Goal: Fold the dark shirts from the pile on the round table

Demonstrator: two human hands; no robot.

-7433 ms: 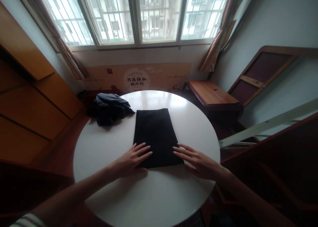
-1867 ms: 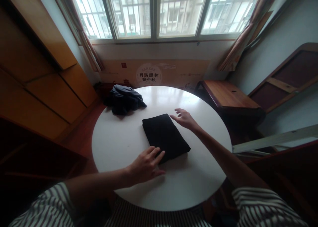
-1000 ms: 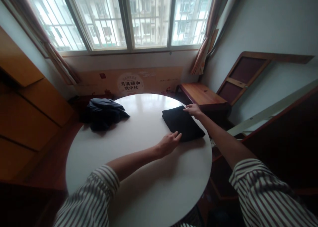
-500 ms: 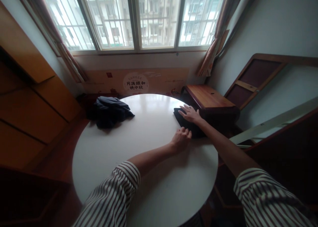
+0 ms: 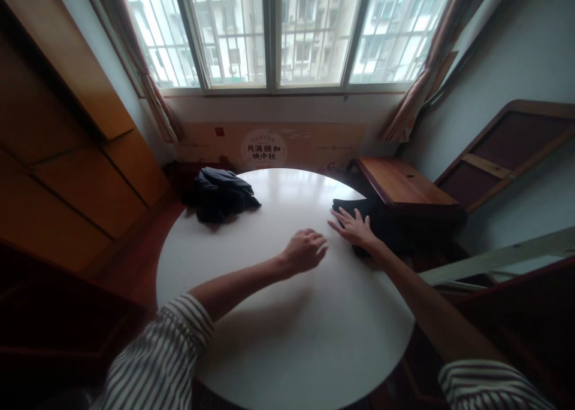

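A folded black cloth (image 5: 354, 207) lies at the right edge of the round white table (image 5: 269, 314), partly hidden by my right hand. My right hand (image 5: 354, 227) rests flat on the near end of the cloth with fingers spread. My left hand (image 5: 304, 249) hovers just above the bare tabletop to the left of the cloth, fingers loosely curled with nothing in them and not touching the cloth. A crumpled dark garment (image 5: 221, 194) sits at the far left of the table.
A low wooden bench (image 5: 402, 182) stands right beside the table's right edge. Wooden cabinets (image 5: 67, 158) fill the left side. A framed wooden panel (image 5: 503, 152) leans on the right wall. A window (image 5: 287, 33) and a printed cardboard panel (image 5: 269, 146) are behind the table.
The long black cloth was folded shorter and slid from the table's middle to its right edge. Since half a second ago my left hand has come off the cloth and drawn back left.
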